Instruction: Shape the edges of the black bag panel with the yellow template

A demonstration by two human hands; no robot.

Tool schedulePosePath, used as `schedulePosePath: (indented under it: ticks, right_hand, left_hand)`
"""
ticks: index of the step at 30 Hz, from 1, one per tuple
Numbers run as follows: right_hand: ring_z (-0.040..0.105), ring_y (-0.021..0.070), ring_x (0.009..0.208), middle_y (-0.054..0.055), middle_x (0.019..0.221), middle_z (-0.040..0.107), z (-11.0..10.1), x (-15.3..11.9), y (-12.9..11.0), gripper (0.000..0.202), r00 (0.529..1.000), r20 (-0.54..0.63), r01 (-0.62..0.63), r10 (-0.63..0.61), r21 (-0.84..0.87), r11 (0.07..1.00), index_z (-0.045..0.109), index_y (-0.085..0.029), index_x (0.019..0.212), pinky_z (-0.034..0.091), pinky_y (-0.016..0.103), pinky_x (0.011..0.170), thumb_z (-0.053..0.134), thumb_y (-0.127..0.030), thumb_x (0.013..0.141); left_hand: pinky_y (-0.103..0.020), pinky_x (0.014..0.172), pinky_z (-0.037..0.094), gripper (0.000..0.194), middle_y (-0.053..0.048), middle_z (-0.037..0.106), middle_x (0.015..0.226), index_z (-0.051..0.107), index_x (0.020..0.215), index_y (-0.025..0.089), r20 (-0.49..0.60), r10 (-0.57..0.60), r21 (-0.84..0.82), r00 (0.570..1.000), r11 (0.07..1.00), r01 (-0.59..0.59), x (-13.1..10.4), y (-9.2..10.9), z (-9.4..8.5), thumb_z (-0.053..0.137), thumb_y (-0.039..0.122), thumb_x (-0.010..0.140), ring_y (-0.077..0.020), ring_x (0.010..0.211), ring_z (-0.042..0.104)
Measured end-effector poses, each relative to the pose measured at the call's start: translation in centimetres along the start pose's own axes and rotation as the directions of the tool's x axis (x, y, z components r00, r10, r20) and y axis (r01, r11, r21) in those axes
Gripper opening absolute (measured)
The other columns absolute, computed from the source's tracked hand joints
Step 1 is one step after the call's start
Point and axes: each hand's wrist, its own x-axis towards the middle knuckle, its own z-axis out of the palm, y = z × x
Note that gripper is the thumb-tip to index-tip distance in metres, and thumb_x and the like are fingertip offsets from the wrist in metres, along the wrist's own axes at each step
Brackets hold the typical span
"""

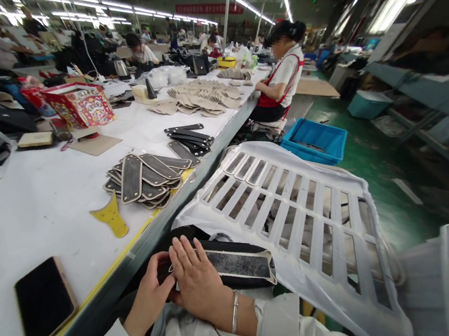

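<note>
On my lap lies a long black piece topped by a dark grey panel with a beige edge (236, 263). My right hand (197, 280) rests on its left part, fingers stretched and lying flat together. Around the near left end curls my left hand (154, 294), its thumb and forefinger closed on the piece; its other fingers are largely hidden. To the left, a pile of similar dark panels with beige edges (146, 177) lies on the table, beside a yellow flat tool (112, 216).
A phone (45, 299) lies near the table's edge. Right of me is a white slotted frame (290, 199), with several panels at its far left. Beyond are black straps (191, 139), beige pieces (204, 96), a blue crate (315, 138) and a seated co-worker (282, 73).
</note>
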Motion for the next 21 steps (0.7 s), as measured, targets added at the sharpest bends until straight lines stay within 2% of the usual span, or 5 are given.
schedulePosePath:
  ticks: [3,8,11,16,21]
  right_hand:
    - [0.01,0.0305,0.14,0.016,0.151,0.02,-0.8,-2.1,1.6,0.078,0.999,-0.013,0.036,-0.036,-0.007,0.999,0.029,-0.003,0.142,0.013,0.05,0.114,0.035,-0.06,0.089]
    - [0.015,0.0316,0.139,0.019,0.148,0.027,-2.5,-7.3,5.4,0.081,0.996,-0.041,-0.088,0.085,-0.088,0.992,0.034,-0.003,0.139,0.014,0.051,0.112,0.044,-0.062,0.085]
    - [0.019,0.0318,0.138,0.02,0.146,0.031,-2.9,-8.9,6.5,0.081,0.993,-0.057,-0.109,0.102,-0.136,0.985,0.036,-0.003,0.138,0.016,0.051,0.111,0.05,-0.06,0.082]
    - [0.024,0.0326,0.136,0.019,0.145,0.034,-1.3,-7.4,4.8,0.087,0.987,-0.16,-0.058,0.034,-0.152,0.987,0.039,-0.006,0.138,0.019,0.052,0.11,0.052,-0.067,0.077]
    - [0.027,0.0335,0.134,0.018,0.146,0.033,1.3,-3.4,2.4,0.088,0.957,-0.291,-0.017,-0.016,-0.108,0.994,0.038,-0.009,0.138,0.018,0.052,0.111,0.05,-0.069,0.076]
  left_hand:
    - [-0.048,0.097,0.042,0.038,-0.01,0.056,0.117,0.043,0.116,0.019,0.021,-0.015,-0.011,1.0,1.0,0.015,-0.5,0.6,0.8,0.052,0.035,0.082,-0.0246,0.11,0.054]
    - [-0.046,0.103,0.037,0.044,-0.012,0.049,0.131,0.041,0.125,0.019,0.014,0.017,-0.019,1.0,1.0,-0.017,-1.0,0.7,2.0,0.049,0.036,0.085,-0.0245,0.121,0.047]
    - [-0.045,0.107,0.034,0.046,-0.011,0.047,0.136,0.041,0.128,0.018,-0.001,0.004,-0.033,1.0,0.999,-0.004,-0.8,0.5,2.6,0.049,0.035,0.085,-0.0238,0.127,0.042]
    - [-0.044,0.11,0.031,0.051,-0.012,0.048,0.137,0.041,0.13,0.016,-0.007,-0.086,-0.176,0.996,0.981,0.084,-0.5,0.6,2.3,0.053,0.03,0.082,-0.0239,0.127,0.043]
    - [-0.035,0.11,0.031,0.059,-0.013,0.045,0.139,0.038,0.135,0.012,0.01,-0.02,-0.268,1.0,0.963,0.022,-0.5,0.4,1.8,0.055,0.027,0.08,-0.022,0.128,0.043]
